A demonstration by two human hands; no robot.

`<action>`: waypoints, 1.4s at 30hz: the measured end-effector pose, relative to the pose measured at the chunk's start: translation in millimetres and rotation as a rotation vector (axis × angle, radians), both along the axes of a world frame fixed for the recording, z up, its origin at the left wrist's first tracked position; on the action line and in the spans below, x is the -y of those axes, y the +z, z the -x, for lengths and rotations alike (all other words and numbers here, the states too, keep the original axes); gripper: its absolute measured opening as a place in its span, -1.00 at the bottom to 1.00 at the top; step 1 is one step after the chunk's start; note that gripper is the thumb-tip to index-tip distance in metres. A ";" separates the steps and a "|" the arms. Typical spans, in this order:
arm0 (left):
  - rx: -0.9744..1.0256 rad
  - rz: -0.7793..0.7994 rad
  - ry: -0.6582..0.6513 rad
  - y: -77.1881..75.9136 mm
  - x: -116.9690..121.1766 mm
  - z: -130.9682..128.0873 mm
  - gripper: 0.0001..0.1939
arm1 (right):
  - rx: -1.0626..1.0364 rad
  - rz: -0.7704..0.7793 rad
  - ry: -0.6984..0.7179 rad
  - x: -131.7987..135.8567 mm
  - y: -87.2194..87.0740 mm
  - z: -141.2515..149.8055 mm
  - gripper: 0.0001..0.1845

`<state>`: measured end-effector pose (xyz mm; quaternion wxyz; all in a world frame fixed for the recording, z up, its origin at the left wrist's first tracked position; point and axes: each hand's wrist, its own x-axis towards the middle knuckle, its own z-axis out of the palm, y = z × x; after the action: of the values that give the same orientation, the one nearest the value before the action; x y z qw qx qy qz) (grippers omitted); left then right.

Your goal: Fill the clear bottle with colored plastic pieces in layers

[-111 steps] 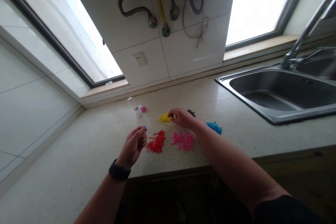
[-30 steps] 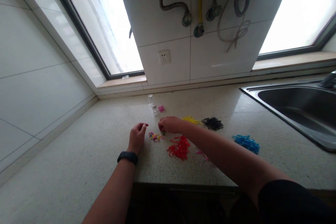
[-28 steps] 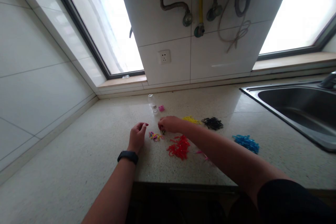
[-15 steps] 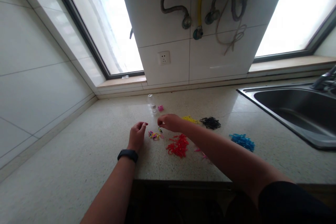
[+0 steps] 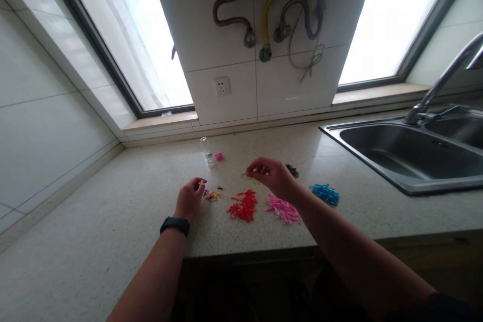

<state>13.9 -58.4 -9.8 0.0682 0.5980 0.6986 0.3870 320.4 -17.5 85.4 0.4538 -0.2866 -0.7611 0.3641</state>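
Observation:
My left hand (image 5: 189, 197), with a dark wristband, rests on the counter with its fingers curled and thumb against forefinger. Whatever it may hold is too small to make out. Beside its fingertips lies a small heap of mixed-colour strips (image 5: 213, 195), with a small yellow-and-black piece (image 5: 221, 188) just behind. My right hand (image 5: 267, 173) is over the yellow strips (image 5: 256, 181), largely covering them. Its thumb and forefinger are pinched together at the pile's left side; what is between them is unclear. Red strips (image 5: 243, 206) and pink strips (image 5: 284, 209) lie nearer me.
Black strips (image 5: 292, 171) and blue strips (image 5: 325, 194) lie to the right. A clear bottle (image 5: 207, 152) stands behind, next to a small pink item (image 5: 219, 156). At right is a steel sink (image 5: 377, 148) with a tap (image 5: 433, 88). The counter's front edge runs below the piles.
My right hand has moved right, from above the mixed heap to the yellow strips, leaving the yellow-and-black piece on the counter. The pink pile is uncovered. The view has turned right.

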 end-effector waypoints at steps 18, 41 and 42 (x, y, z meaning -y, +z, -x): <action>-0.557 0.057 -0.222 8.1 11.6 -40.4 -0.67 | -0.061 -0.221 -0.352 93.2 19.7 -161.7 -0.91; -0.366 0.041 -0.131 7.5 8.5 -39.1 -0.75 | 0.344 0.039 -0.742 10.3 -85.8 -223.9 -0.63; -0.358 0.037 -0.123 7.6 8.3 -39.2 -0.75 | 0.376 0.036 -0.738 10.3 -86.1 -223.1 -0.63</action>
<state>53.0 -66.7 -2.3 -0.0229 0.6975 0.6686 0.2567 543.5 -27.8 -0.7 0.4017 -0.6099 -0.6703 0.1315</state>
